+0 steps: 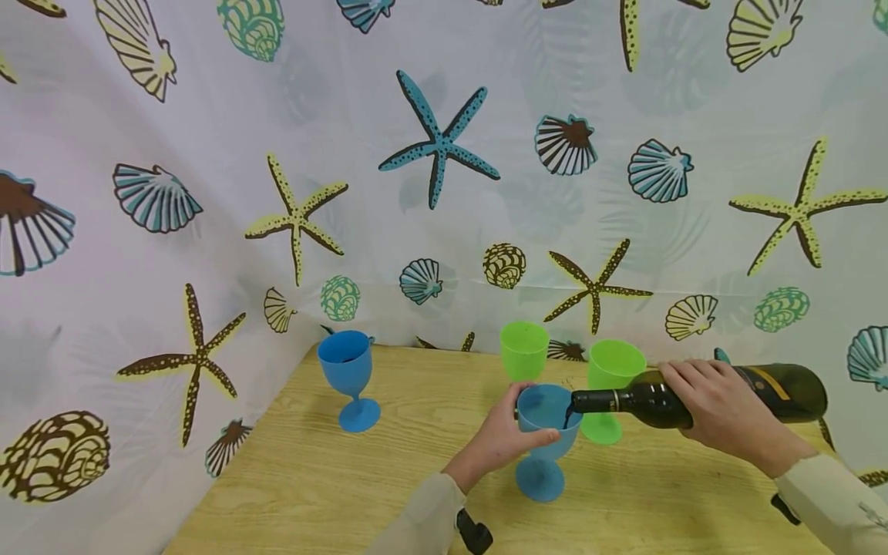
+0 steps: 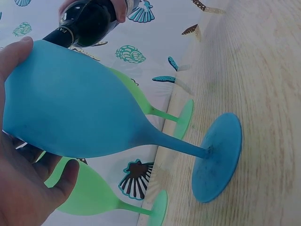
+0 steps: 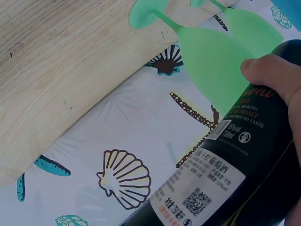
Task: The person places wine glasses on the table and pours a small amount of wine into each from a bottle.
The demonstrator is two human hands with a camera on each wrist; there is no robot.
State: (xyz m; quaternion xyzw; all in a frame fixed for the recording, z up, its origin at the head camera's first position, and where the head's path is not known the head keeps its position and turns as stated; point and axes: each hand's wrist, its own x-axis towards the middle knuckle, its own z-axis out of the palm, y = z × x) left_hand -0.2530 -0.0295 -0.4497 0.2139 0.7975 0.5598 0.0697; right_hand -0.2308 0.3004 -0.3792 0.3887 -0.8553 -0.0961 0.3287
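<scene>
While dark liquid point(image 1: 567, 416) runs from the bottle point(image 1: 655, 401) into the near blue goblet point(image 2: 77, 101), pouring seems the step in hand; the next move likely calls for levelling the bottle before it overfills. The left hand's point(image 1: 505, 432) fingers grip the goblet's bowl, its foot on or just above the surface point(image 1: 430, 408); the right hand's point(image 1: 721, 408) fingers grip the bottle at 3 o'clock. Green goblets stand at 11 point(image 1: 523, 356) and 2 o'clock point(image 1: 616, 366), contents hidden; another blue goblet point(image 1: 348, 376), towards 9, shows something dark inside.

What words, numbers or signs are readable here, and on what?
"MAKING": on the dark bottle
"FRANCE": same bottle
"ROUND TASTE": same bottle
"750ml": same bottle
"葡萄酒": its white label
QR code: same label
Partly hidden: orange script
Too small or blurred: other print, neck lettering
</scene>
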